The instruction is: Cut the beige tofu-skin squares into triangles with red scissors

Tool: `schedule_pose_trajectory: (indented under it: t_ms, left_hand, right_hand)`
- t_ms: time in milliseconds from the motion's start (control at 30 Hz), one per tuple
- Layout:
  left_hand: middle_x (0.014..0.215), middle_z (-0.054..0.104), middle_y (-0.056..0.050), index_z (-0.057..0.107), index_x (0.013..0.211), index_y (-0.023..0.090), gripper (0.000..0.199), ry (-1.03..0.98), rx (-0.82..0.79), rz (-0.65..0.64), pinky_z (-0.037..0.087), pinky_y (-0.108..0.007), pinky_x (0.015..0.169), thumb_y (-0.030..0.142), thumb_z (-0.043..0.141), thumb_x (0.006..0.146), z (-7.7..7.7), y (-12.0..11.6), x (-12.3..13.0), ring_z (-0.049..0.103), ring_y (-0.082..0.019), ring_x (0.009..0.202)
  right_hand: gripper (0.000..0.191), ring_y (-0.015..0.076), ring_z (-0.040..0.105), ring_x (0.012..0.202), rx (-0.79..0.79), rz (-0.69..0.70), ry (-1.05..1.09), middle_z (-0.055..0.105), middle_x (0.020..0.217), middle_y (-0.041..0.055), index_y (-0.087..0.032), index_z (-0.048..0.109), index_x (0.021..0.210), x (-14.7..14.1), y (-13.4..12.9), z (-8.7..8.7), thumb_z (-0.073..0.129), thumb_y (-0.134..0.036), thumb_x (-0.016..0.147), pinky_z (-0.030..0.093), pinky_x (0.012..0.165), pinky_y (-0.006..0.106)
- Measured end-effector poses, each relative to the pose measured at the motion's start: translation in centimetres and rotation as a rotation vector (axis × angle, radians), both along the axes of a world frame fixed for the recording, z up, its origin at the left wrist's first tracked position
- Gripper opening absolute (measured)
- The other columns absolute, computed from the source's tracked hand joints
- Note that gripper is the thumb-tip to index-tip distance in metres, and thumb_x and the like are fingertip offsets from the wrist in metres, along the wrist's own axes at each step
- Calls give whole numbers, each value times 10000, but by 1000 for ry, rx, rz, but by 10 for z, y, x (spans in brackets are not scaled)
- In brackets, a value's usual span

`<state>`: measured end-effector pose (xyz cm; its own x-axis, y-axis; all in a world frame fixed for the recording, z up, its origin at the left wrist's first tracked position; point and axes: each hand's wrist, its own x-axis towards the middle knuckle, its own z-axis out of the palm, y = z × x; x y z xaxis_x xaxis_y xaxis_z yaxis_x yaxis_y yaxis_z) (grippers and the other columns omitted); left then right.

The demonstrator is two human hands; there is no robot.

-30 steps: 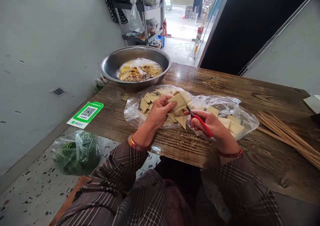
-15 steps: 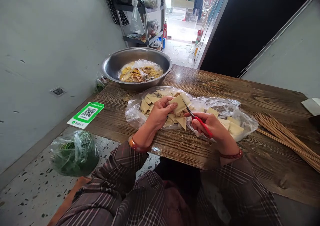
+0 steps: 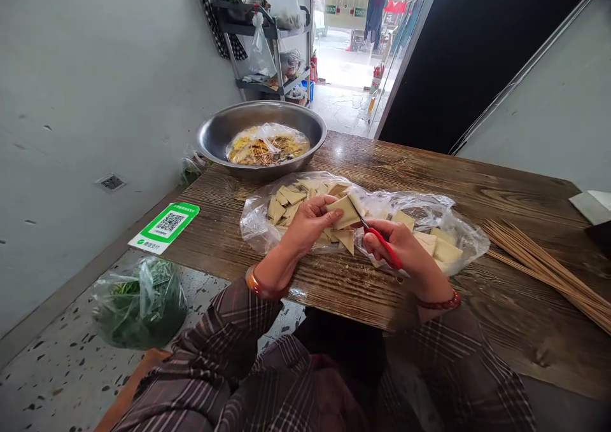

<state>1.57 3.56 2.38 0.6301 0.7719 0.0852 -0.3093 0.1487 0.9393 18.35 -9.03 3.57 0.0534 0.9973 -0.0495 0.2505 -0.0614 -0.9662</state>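
While the left hand (image 3: 309, 221) pinched a pale sheet (image 3: 340, 214) above triangular pieces (image 3: 289, 198), seemingly steadying it against the blades (image 3: 359, 216), the grip of the right hand (image 3: 400, 244) clasped red-handled scissors (image 3: 384, 249) at the sheet's four o'clock.

Daylight streams through the doorway (image 3: 344, 98) just past 12 o'clock, overexposed almost to white; it leaves a glare spot on the table (image 3: 501, 181) near 1 o'clock and glints on the plastic bag (image 3: 255, 225) toward 8; the lap (image 3: 334, 336) at 6 o'clock is murky; wide-angle stretch distorts the sleeve (image 3: 176, 387) near 7; the scissors (image 3: 384, 247) near 4 look fairly sharp.
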Motion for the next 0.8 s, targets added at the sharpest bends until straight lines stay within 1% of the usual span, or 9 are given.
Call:
schedule_pose_trajectory:
  t_ms: [133,267,367,433,533,567,633,733,800]
  left_hand:
    - [704,686,2,716,880,147,410,7,6,-2,462,-203,585,412,897,624,-2,0,0,580,-92,599]
    - [724,694,-8,719,877,146,407,31,28,5,464,-208,596,422,889,631,-1,0,-1,583,-98,614]
    - [772,702,-20,727,866,148,363,63,106,15,467,-221,637,420,862,667,1,0,-2,595,-114,677]
    - [819,702,-32,745,839,151,304,91,228,73,457,-223,665,384,856,678,0,1,-2,591,-121,733]
    - [817,676,-25,760,793,164,239,107,365,237,434,-216,656,333,866,662,-2,4,-2,558,-112,740]
    - [801,667,-18,757,792,166,241,95,347,274,432,-214,641,339,865,663,-3,5,-2,550,-107,722]
    - [744,650,2,740,822,167,290,57,215,291,419,-207,579,387,856,673,-4,7,-2,540,-94,648]
    - [677,643,20,695,876,161,399,-20,4,224,384,-194,476,437,869,647,-1,7,-3,546,-83,543]
    - [661,651,21,665,893,155,437,-65,-55,189,394,-186,463,422,886,626,2,7,-3,576,-84,528]
  right_hand:
    - [602,91,446,481,-6,-5,-14,526,623,-25,-141,696,1062,-1,0,0,642,-688,816,373,440,226]
    - [567,84,428,447,-23,-34,-28,515,571,-36,-140,702,975,-1,0,2,679,-675,788,366,421,222]
    - [594,87,428,447,-37,-63,-21,506,550,-45,-129,712,1027,0,0,3,717,-659,758,378,420,225]
    - [632,89,427,438,-38,-89,-19,508,552,-46,-121,715,1085,0,0,5,717,-659,753,380,412,229]
    - [651,87,432,432,-22,-128,-32,519,559,-41,-117,717,1131,0,1,8,707,-654,762,383,415,230]
    - [653,88,439,436,-14,-137,-36,525,562,-39,-120,715,1144,0,1,8,704,-652,766,388,422,231]
    - [649,91,449,444,1,-147,-47,534,568,-36,-130,714,1164,0,1,9,700,-648,773,396,434,233]
    - [630,97,459,468,22,-141,-72,543,590,-29,-133,710,1184,0,1,8,687,-629,797,397,457,237]
    - [610,104,469,493,39,-122,-99,543,604,-25,-138,709,1197,0,1,6,673,-614,816,395,480,243]
